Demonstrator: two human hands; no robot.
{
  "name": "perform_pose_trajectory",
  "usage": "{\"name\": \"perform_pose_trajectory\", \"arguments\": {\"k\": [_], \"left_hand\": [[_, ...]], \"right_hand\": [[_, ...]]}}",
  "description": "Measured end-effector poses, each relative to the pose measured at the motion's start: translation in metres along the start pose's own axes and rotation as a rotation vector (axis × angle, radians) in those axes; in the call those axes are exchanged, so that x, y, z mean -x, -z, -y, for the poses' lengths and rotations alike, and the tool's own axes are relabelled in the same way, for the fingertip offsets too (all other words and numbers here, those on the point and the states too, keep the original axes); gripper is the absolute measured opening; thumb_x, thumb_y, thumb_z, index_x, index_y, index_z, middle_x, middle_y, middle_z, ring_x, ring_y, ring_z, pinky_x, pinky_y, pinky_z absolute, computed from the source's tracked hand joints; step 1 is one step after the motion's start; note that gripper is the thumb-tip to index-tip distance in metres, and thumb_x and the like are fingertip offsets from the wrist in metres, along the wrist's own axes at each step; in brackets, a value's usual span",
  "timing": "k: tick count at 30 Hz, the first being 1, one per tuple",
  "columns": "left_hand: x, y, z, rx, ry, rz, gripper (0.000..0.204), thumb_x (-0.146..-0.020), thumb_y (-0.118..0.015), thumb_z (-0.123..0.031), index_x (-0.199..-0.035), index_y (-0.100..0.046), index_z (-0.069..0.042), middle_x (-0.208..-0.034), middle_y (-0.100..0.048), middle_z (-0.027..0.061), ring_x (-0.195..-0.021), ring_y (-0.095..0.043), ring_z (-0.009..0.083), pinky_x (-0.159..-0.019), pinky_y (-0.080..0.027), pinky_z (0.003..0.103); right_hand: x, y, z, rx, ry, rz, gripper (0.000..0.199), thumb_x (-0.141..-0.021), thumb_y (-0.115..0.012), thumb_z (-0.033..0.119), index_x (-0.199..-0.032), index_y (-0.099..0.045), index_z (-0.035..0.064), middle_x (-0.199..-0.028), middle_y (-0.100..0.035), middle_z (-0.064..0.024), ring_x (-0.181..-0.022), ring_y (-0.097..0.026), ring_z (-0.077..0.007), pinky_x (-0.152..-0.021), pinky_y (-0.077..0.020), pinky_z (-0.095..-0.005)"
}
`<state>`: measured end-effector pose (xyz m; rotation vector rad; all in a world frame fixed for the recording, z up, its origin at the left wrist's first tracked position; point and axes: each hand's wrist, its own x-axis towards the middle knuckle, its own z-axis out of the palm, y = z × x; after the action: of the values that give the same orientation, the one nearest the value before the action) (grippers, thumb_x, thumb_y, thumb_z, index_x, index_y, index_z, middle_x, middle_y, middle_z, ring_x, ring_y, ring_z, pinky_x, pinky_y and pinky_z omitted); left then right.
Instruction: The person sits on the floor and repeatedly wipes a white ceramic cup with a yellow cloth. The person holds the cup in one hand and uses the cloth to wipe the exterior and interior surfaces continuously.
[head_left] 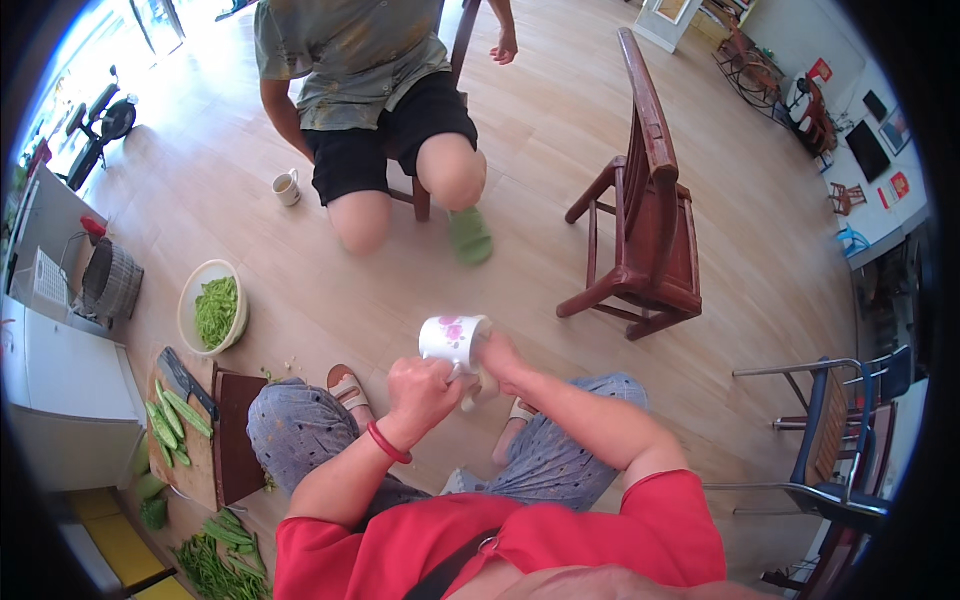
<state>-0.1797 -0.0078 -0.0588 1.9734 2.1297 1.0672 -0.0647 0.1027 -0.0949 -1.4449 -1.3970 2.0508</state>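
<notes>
In front of my knees I hold a white mug [446, 338] with pink flowers, tipped on its side. My left hand [420, 388] is closed round its handle. At the mug's mouth is my right hand [502, 364], bent inward, its fingertips hidden behind the rim. A pale, soft-looking thing [478, 394] hangs just below that hand, too blurred to name; it may be in the fingers.
To my left are a cutting board [205, 455] with a knife [188, 382] and sliced green gourds [168, 415], a bowl [183, 308] of green pieces and bean pods [225, 560]. Ahead sits another person [370, 90] near a floor mug [287, 188]. A wooden chair [660, 250] stands right.
</notes>
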Motion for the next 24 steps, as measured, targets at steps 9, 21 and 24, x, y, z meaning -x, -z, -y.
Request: {"name": "perform_pose_trajectory", "arguments": {"k": [9, 21, 24], "left_hand": [[0.037, 0.052, -0.035, -0.032, 0.047, -0.015, 0.024, -0.063, -0.063, -0.019, -0.049, -0.047, -0.009, -0.049, -0.050, 0.0097, -0.049, -0.053, 0.0291, -0.048, -0.040, 0.041], [0.067, 0.091, -0.093, -0.046, 0.039, 0.046, 0.024, -0.066, -0.062, -0.022, -0.051, -0.050, -0.008, -0.050, -0.051, 0.0114, -0.050, -0.055, 0.0302, -0.049, -0.042, 0.042], [0.066, 0.091, -0.097, -0.081, 0.029, 0.103, 0.025, -0.069, -0.064, -0.025, -0.055, -0.052, -0.008, -0.055, -0.053, 0.0116, -0.054, -0.056, 0.0308, -0.051, -0.044, 0.041]], "right_hand": [[0.045, -0.021, -0.020, -0.064, 0.015, 0.065, 0.032, -0.079, -0.057, 0.007, -0.110, -0.060, -0.0004, -0.106, -0.063, -0.0088, -0.099, -0.058, -0.0184, -0.086, -0.0430, -0.0333], [0.101, -0.009, -0.035, 0.043, 0.030, 0.015, 0.033, -0.079, -0.056, 0.008, -0.110, -0.059, -0.0017, -0.103, -0.063, -0.0114, -0.095, -0.060, -0.0210, -0.081, -0.0463, -0.0346], [0.101, -0.005, -0.035, 0.085, 0.081, 0.019, 0.034, -0.077, -0.057, 0.007, -0.109, -0.060, -0.0026, -0.104, -0.063, -0.0122, -0.097, -0.059, -0.0203, -0.083, -0.0450, -0.0334]]}}
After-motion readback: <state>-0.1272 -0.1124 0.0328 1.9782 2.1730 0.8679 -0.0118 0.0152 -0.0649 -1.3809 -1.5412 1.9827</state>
